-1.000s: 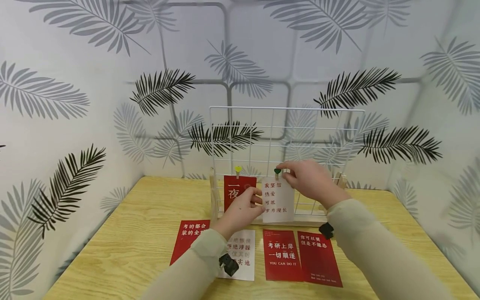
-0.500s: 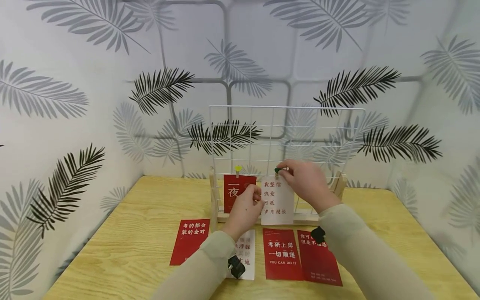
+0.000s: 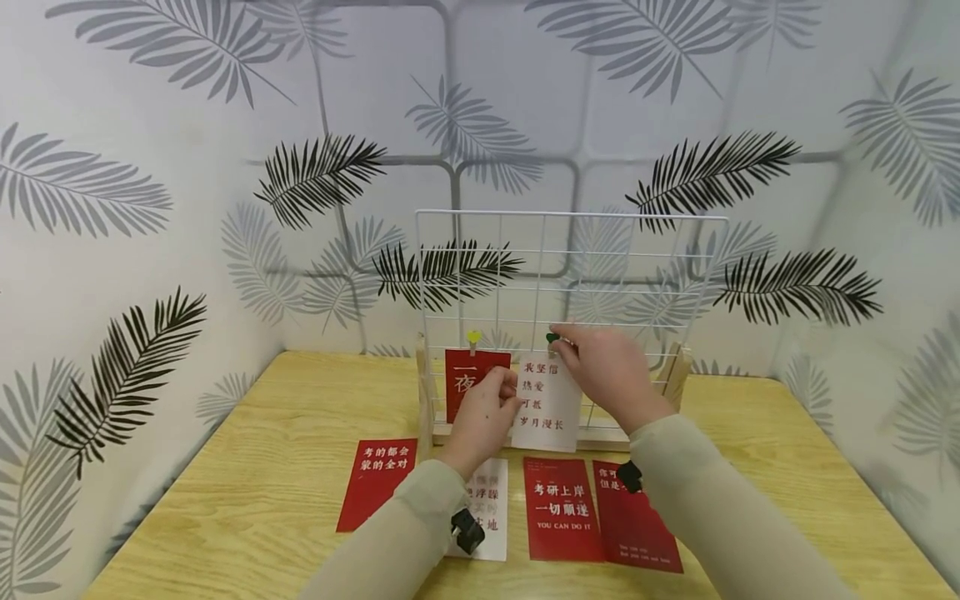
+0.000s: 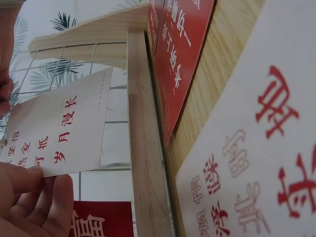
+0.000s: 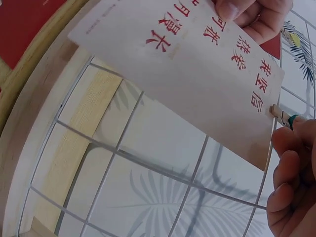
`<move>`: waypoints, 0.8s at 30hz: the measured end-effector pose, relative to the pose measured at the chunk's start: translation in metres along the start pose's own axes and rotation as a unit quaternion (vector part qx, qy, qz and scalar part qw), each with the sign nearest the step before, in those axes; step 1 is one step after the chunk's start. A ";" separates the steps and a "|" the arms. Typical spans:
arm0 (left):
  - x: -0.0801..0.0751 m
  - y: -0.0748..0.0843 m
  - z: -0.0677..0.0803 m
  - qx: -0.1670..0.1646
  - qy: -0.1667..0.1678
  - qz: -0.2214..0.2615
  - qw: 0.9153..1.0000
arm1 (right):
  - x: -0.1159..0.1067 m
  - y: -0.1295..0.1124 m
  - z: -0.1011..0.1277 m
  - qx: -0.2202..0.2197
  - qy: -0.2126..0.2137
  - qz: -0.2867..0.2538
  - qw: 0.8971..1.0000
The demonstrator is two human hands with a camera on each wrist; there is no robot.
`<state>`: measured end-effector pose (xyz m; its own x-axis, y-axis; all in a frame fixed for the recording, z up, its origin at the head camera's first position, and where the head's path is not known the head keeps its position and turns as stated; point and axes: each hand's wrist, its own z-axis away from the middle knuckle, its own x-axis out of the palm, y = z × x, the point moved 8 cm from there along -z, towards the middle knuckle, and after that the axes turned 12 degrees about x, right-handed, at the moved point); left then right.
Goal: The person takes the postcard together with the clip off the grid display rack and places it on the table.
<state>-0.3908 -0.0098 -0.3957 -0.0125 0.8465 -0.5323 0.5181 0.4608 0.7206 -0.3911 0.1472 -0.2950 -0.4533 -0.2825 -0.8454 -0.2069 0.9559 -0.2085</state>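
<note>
A white card (image 3: 549,408) with red Chinese characters hangs in front of a white wire grid (image 3: 540,250), tilted slightly. Its left edge is pinched between thumb and fingers of my left hand (image 3: 483,417), as the left wrist view confirms. At the card's top edge, my right hand (image 3: 611,371) pinches a small wooden clothespin (image 5: 282,116) with a green heart. In the right wrist view the peg's tip meets the card's edge by a grid wire; whether it grips both cannot be told. Left of it, a red card (image 3: 459,400) hangs from a yellow-heart clothespin (image 3: 474,337), partly behind my left hand.
The grid stands in a wooden base (image 3: 611,437) on a wood-grain table (image 3: 247,467). In front lie a red card (image 3: 375,479) at left, a white card (image 3: 491,533) partly under my left arm, and two red cards (image 3: 562,512) at right. A leaf-patterned wall covering (image 3: 510,83) is behind.
The white card has shifted slightly left and its lower end swung left, so it tilts more. Both hands have moved a little, still at the card and the clothespin.
</note>
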 end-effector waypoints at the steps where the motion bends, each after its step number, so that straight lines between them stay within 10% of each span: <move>1: 0.000 0.000 0.000 -0.002 -0.001 0.003 1.000 | -0.001 0.000 0.000 0.002 0.002 -0.005 1.000; 24: -0.006 -0.001 -0.001 -0.013 -0.010 0.013 1.000 | -0.009 -0.002 0.002 -0.004 0.038 -0.065 0.997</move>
<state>-0.3923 -0.0151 -0.3926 0.0173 0.8525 -0.5224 0.4959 0.4464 0.7448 -0.3847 0.1477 -0.2886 -0.4876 -0.4088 -0.7714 -0.2743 0.9106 -0.3092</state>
